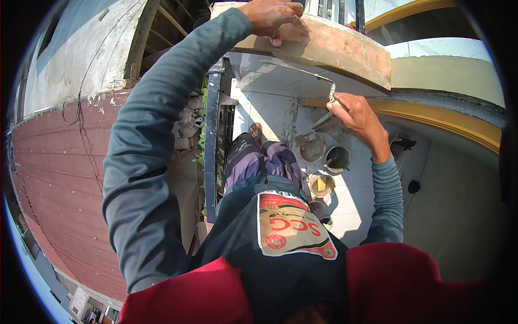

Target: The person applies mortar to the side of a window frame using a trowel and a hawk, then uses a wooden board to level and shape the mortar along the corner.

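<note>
At the top, my left hand (272, 19) is bent over a long beam-like ledge (345, 47) with a brown and grey face, its fingertips against that face. Part of this hand is cut off by the upper edge of the picture. Lower and to the right, my right hand (356, 116) is closed round a mortar-smeared trowel (332, 90). Its thin bent neck rises from the fist toward the underside of the ledge. The blade seems to be seen nearly edge-on there, and I cannot tell whether it touches.
Below on the white tiled floor (350, 200) are several buckets, one with grey mix (311, 148), a dark one (338, 159) and a pale one (321, 185). A dark metal post (212, 146) stands left of my legs. A yellow-edged arch (448, 123) curves at right; reddish metal sheeting (65, 178) lies left.
</note>
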### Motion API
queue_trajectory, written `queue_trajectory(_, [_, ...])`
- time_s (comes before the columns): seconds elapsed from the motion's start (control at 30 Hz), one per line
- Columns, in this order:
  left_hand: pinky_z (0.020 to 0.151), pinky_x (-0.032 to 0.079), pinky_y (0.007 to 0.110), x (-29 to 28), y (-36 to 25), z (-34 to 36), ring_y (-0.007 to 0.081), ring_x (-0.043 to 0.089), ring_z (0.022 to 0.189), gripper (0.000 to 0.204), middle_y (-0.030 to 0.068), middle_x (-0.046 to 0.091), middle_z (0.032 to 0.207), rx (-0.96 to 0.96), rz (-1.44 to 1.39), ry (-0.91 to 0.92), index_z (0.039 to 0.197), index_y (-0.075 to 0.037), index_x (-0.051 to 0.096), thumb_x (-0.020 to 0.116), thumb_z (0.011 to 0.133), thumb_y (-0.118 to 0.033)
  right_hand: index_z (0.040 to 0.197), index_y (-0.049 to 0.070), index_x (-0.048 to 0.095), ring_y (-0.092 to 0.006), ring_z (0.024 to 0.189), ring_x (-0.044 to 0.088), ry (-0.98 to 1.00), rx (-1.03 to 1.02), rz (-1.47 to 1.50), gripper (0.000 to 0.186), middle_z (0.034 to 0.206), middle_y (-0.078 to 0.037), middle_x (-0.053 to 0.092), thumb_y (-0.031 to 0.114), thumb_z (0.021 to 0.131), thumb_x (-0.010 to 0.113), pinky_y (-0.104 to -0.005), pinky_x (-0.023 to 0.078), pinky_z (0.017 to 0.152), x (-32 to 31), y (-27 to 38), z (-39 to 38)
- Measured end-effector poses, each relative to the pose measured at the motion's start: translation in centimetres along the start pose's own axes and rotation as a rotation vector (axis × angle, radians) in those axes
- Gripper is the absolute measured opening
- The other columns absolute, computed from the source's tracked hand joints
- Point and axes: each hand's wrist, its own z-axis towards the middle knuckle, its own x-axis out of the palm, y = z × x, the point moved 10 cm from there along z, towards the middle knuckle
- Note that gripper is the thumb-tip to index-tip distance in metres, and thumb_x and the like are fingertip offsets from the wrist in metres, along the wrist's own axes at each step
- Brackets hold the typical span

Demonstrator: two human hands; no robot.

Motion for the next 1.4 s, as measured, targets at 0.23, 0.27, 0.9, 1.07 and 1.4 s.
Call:
queue_trajectory(0.23, [0.122,0.012,0.054,1.2,-0.4,0.5,0.0202,0.028,0.146,0.055,-0.0016,0.031,0.160,-0.048,-0.184,-0.052,0.157,-0.039,0.025,0.025,0.102,-0.045,0.094,-0.007,0.060,-0.0400,0.065,0.053,0.145,0.103,-0.008,0.028,0.077,-0.025,0.059,0.021,0.096,0.062,-0.0427,0.045,0.064,-0.4,-2.0,2.3])
queue_trajectory(0.27, [0.123,0.011,0.053,1.7,-0.4,0.7,0.0206,0.028,0.147,0.055,-0.0016,0.030,0.161,-0.045,-0.744,-0.039,0.157,-0.039,0.025,0.025,0.102,-0.045,0.095,-0.007,0.062,-0.0383,0.064,0.053,0.114,0.131,0.027,0.027,0.077,-0.025,0.059,0.021,0.095,0.062,-0.0423,0.045,0.063,-1.1,-2.1,1.7])
queue_trajectory(0.9, [0.096,0.042,0.046,0.1,2.3,-1.7,0.0241,0.048,0.126,0.069,0.0024,0.051,0.139,-0.129,-0.658,-0.228,0.132,-0.029,0.064,0.085,0.066,-0.024,0.093,-0.005,0.064,-0.0427,0.067,0.056,-0.080,-0.003,0.038,0.022,0.076,-0.022,0.059,0.016,0.092,0.067,-0.0432,0.046,0.061,-1.0,0.5,1.0])
queue_trajectory(1.07, [0.096,0.045,0.043,0.9,1.6,-1.2,0.0225,0.051,0.123,0.070,0.0006,0.055,0.134,-0.136,-0.586,-0.316,0.131,-0.030,0.065,0.087,0.065,-0.024,0.086,-0.005,0.060,-0.0466,0.073,0.056,0.103,0.037,0.031,0.025,0.076,-0.027,0.056,0.020,0.093,0.064,-0.0477,0.045,0.063,1.4,-0.3,1.9])
queue_trajectory(1.4, [0.093,0.043,0.045,0.9,2.3,-1.6,0.0226,0.051,0.120,0.064,0.0006,0.053,0.132,-0.122,-0.635,-0.323,0.128,-0.025,0.066,0.083,0.067,-0.024,0.088,-0.007,0.059,-0.0404,0.065,0.052,0.042,0.164,0.061,0.027,0.073,-0.022,0.055,0.019,0.094,0.063,-0.0421,0.044,0.063,-3.7,-0.8,0.7])
